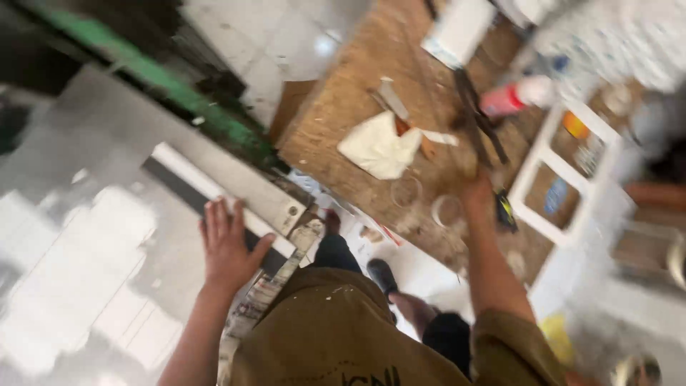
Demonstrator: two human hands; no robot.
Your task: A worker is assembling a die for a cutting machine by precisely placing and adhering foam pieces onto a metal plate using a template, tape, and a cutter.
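Pressing the white panel (214, 187), left hand (227, 246) lies flat beside the chipboard table (343, 107).

Left hand (227, 246) flat on board (214, 189), left of workbench (343, 114). Right hand (475, 187) on bench beside tape rolls (429, 204); cloth (379, 146) farther back, frame (564, 179) right.
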